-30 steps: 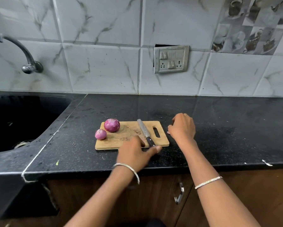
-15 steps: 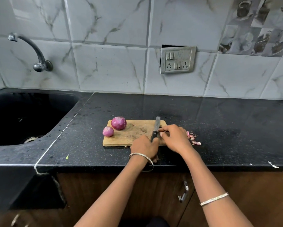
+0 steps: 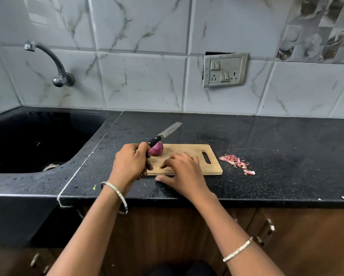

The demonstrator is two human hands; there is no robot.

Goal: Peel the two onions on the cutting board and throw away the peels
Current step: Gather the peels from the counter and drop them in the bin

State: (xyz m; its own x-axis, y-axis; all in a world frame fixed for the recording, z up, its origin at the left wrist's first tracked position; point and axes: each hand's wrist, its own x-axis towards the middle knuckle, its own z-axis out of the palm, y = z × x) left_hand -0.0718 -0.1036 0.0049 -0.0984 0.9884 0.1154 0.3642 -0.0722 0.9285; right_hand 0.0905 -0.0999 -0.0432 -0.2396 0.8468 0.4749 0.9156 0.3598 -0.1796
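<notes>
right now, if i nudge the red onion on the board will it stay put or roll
Likely rolls: the onion looks round and rests loose on the flat cutting board. Its surface looks smooth and shiny, so it may slip when gripped. It seems compact and solid, probably firm, not fragile.

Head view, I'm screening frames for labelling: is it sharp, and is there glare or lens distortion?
Head view: mostly sharp, the onion and knife read clearly; the wide-angle lens bows the wall tiles and countertop edge; a pale sheen lies on the countertop behind the cutting board; light soft, no hard shadows.
</notes>
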